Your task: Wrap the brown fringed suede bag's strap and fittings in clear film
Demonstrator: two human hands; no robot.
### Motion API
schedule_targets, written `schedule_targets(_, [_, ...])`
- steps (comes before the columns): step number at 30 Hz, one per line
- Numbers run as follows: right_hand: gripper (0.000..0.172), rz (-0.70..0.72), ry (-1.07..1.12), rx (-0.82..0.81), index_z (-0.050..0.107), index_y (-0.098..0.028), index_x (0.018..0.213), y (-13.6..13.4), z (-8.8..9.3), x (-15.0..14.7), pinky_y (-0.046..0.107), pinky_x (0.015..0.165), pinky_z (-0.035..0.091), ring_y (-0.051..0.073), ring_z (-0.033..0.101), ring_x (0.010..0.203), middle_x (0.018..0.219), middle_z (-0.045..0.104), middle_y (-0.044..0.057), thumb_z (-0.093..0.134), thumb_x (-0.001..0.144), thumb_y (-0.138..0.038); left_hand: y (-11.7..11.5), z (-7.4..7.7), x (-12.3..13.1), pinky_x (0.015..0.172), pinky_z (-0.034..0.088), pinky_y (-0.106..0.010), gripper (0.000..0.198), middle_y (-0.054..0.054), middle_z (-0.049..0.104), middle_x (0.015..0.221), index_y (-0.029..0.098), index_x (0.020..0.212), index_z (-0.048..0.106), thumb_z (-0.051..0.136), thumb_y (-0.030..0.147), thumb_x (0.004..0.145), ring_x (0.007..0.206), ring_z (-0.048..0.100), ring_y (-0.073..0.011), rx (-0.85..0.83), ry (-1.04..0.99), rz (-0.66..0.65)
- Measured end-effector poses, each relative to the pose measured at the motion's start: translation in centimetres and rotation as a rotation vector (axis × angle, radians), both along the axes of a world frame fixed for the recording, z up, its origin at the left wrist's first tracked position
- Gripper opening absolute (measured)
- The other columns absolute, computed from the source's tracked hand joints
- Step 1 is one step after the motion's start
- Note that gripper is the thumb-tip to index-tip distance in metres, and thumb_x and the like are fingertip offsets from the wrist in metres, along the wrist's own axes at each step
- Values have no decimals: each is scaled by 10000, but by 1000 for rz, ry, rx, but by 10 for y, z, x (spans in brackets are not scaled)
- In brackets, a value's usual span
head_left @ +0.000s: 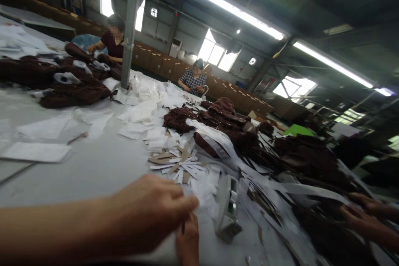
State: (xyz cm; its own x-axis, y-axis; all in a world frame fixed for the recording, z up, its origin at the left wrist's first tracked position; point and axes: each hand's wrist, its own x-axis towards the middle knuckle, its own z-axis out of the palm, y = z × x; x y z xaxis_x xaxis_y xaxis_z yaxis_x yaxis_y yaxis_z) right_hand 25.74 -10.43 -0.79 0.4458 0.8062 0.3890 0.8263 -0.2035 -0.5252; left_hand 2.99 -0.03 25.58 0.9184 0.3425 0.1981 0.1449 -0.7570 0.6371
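Note:
My left hand (152, 210) reaches in from the left over the grey-white tabletop (93, 174). Its fingers are curled closed and blurred by motion. Just below its fingertips is my right hand (188, 239), partly covered by the left one, its fingers bent together. Anything pinched between the two hands is too small or hidden to make out. Right of them stands a grey tape dispenser (228, 210), tilted in this view. Beyond the hands lies a heap of white and brown paper strips (177, 162).
Dark brown fringed bags (224, 120) and long white strips (218, 141) spread across the right. More brown pieces (77, 87) pile up at the left, near a metal post (127, 29). A co-worker's hands (368, 216) are at the right edge. Two people (193, 79) work at the far side.

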Motion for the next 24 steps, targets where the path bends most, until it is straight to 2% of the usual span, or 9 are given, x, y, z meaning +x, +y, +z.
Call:
schedule_targets(2, [261, 34, 9, -32, 644, -215, 958, -1, 2, -1, 380, 943, 470, 229, 592, 1032, 1026, 664, 77, 443, 802, -159, 48, -26, -1, 820, 458, -344, 340, -86, 669, 1010, 234, 1124, 597, 379, 362, 897, 898, 609, -232, 80, -6, 164])
schedule_targets(4, [271, 52, 33, -83, 634, -188, 971, -1, 7, -3, 391, 952, 460, 228, 578, 1046, 1051, 651, 101, 427, 803, -137, 94, -75, -8, 921, 432, -361, 397, -101, 626, 1166, 203, 1178, 562, 388, 414, 890, 1036, 579, -251, 70, -11, 355])
schedule_targets(6, [279, 63, 57, -140, 631, -173, 972, 0, 16, -3, 385, 953, 455, 227, 574, 1047, 1053, 644, 110, 432, 785, -113, 130, -134, -22, 974, 405, -394, 489, -127, 594, 1215, 152, 1216, 535, 388, 462, 868, 1084, 557, -272, 39, 43, 497])
schedule_targets(9, [291, 122, 86, -224, 639, -165, 965, 4, 36, 2, 364, 938, 462, 230, 591, 1023, 1026, 653, 107, 460, 746, -96, 166, -209, -46, 937, 435, -422, 610, -171, 584, 1214, 95, 1206, 538, 410, 536, 803, 1030, 578, -303, -19, 104, 653])
schedule_targets(11, [306, 163, 108, -247, 638, -158, 1005, 8, 53, 12, 360, 925, 469, 237, 603, 1012, 1026, 660, 111, 476, 748, -123, 180, -238, -59, 895, 458, -421, 649, -191, 590, 1193, 74, 1197, 542, 399, 556, 788, 955, 604, -301, -38, 112, 731])
schedule_targets(14, [320, 151, 149, -242, 629, -136, 1058, 19, 81, 34, 377, 899, 480, 250, 620, 985, 1050, 664, 129, 472, 790, -211, 194, -252, -74, 802, 500, -386, 625, -155, 631, 1134, 123, 1169, 570, 420, 570, 759, 796, 636, -261, -123, 121, 825])
schedule_targets(19, [338, 63, 354, -256, 659, -159, 1025, 68, 126, 77, 361, 758, 527, 243, 660, 859, 1006, 693, 112, 518, 763, -321, 205, -247, -80, 710, 527, -312, 467, -80, 688, 1013, 185, 1065, 625, 452, 505, 771, 802, 656, -230, -355, 39, 971])
schedule_targets(21, [342, 59, 435, -246, 669, -176, 1009, 95, 135, 88, 365, 765, 523, 248, 660, 878, 994, 701, 100, 552, 738, -348, 203, -249, -75, 717, 527, -296, 418, -71, 700, 951, 184, 1003, 645, 462, 481, 774, 830, 659, -229, -371, -25, 1038])
schedule_targets(24, [344, 74, 610, -189, 684, -179, 961, 143, 133, 96, 391, 810, 509, 262, 656, 898, 964, 710, 93, 628, 672, -356, 197, -257, -67, 761, 509, -283, 354, -46, 707, 848, 194, 920, 663, 477, 460, 777, 833, 656, -222, -268, -71, 1094])
